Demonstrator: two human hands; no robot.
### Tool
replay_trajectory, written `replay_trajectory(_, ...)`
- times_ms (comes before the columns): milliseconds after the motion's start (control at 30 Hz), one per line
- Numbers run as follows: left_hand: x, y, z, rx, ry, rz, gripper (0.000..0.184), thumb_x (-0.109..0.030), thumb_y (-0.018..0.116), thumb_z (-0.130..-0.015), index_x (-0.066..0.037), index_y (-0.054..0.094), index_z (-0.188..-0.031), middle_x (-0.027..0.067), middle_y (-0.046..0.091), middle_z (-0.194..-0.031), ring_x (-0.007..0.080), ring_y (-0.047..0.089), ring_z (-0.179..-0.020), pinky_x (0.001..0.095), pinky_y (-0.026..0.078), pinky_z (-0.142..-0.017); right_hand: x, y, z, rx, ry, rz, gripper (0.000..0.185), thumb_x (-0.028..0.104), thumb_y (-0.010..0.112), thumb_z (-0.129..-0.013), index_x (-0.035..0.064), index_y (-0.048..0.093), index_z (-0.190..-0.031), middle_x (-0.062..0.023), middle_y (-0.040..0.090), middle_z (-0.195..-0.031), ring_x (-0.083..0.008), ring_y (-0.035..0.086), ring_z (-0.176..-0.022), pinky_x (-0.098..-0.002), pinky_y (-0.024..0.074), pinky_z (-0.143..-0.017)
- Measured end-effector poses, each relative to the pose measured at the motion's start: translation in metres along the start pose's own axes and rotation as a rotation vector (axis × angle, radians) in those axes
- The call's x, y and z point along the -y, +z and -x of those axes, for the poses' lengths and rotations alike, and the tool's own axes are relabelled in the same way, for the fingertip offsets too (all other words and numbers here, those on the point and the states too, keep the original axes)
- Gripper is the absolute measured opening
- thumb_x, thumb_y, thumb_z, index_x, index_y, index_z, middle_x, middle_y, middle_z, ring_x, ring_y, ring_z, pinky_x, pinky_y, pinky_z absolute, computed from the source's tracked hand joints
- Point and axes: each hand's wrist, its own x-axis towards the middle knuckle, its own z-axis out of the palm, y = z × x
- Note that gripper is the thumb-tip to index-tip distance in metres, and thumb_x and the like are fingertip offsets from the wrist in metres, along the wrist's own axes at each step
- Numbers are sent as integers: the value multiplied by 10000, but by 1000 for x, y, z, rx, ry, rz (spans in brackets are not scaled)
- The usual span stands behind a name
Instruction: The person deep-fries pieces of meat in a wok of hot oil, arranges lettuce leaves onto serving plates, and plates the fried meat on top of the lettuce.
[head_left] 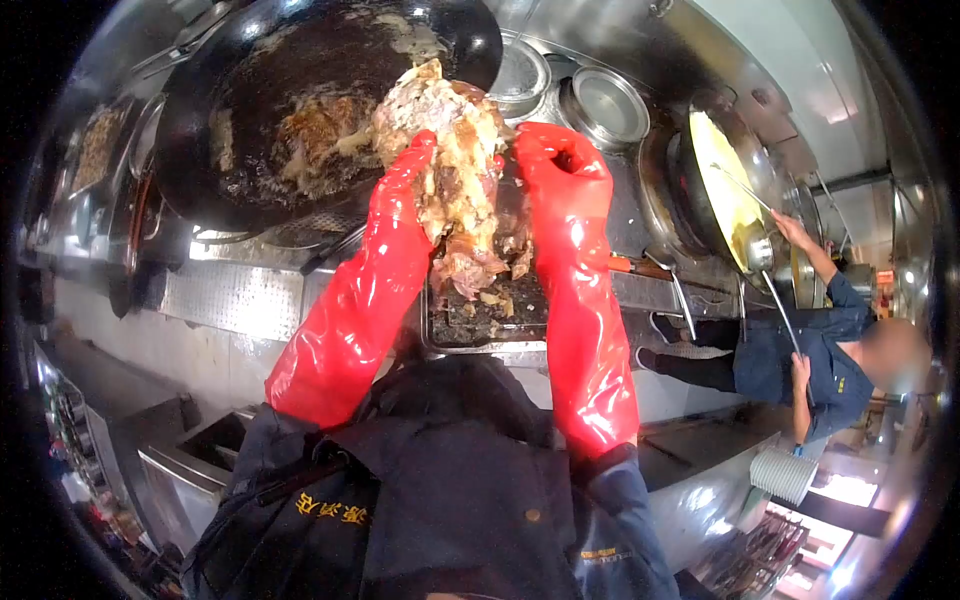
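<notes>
From where I stand, a person's left hand [400, 188] grips a ragged chunk of cooked meat [450, 160], thumb across its face, above a tray [487, 347] and beside a dark wok [185, 150]. The right hand [565, 168] curls at the meat's other side; I can't tell whether its fingers pinch any. Supporting the chunk from both sides, low over the tray, and squeezing gently would likely handle it best, since it looks loose enough to shed pieces. Counted: one held chunk, one tray, two long red gloves [590, 350], two round metal containers [608, 105], two woks, and one co-worker [785, 365] holding two long-handled tools.
</notes>
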Motion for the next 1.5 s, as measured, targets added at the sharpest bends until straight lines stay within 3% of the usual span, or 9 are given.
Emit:
replay_trajectory(233,11,-1,-9,-2,-20,-27,428,-263,625,-991,34,584,-1297,177,679,-1154,307,691,-1001,443,594,-879,-33,-47,2,-304,71,-9,246,198,738,-956,17,713,-1121,-55,736,-971,-126,655,-807,-269,515,-719)
replay_trajectory(333,12,0,-8,-20,-22,-38,417,-258,627,-988,32,586,-1284,169,675,-1142,299,686,-992,437,593,-870,-14,-48,27,258,179,-177,429,361,633,-1028,18,650,-1286,-92,708,-1156,-163,682,-970,-312,526,-889)
replay_trajectory(433,12,0,-10,-31,-22,-50,406,-254,629,-985,31,588,-1270,161,670,-1131,291,681,-983,430,592,-860,-4,-45,35,371,397,-14,574,407,675,-996,18,568,-1404,-105,640,-1317,-163,580,-1250,-313,458,-1027)
replay_trajectory(700,-23,-6,-24,31,88,-40,376,-243,635,-977,27,595,-1235,141,659,-1099,270,668,-958,413,588,-835,-2,14,9,352,443,25,630,327,785,-918,16,534,-1404,-109,687,-1159,-167,638,-1027,-314,517,-902)
replay_trajectory(800,-58,-20,-25,53,175,-53,365,-239,637,-974,26,597,-1221,133,655,-1087,262,663,-948,407,587,-825,-19,70,-5,268,190,6,641,346,813,-870,26,586,-1377,-128,701,-1142,-181,657,-981,-323,528,-866)
replay_trajectory(933,-101,-58,-14,-17,272,-55,350,-234,640,-970,24,600,-1203,123,650,-1072,252,656,-936,398,585,-813,-27,132,-22,367,172,434,635,407,722,-841,116,596,-1391,-190,712,-1228,-339,687,-1135,-393,523,-983)
replay_trajectory(1167,-125,-115,-5,-115,314,5,324,-224,645,-964,21,606,-1172,104,640,-1044,233,644,-914,383,582,-790,-28,193,-39,626,227,845,648,405,712,-818,105,607,-1383,-169,728,-1206,-319,708,-1104,-367,535,-971)
replay_trajectory(1367,-86,-115,-45,-163,259,57,302,-216,649,-958,18,611,-1145,89,632,-1020,217,634,-896,370,580,-771,-30,168,-80,665,360,612,583,235,753,-854,-12,599,-1359,-106,688,-804,-167,619,-570,-316,499,-485)
replay_trajectory(1500,-62,-92,-74,-514,218,-43,301,-274,592,-995,-15,642,-1140,106,668,-1059,259,650,-908,411,573,-791,-43,142,-124,652,360,665,430,250,739,-871,-18,680,-1202,-84,675,-753,-174,622,-566,-318,496,-500)
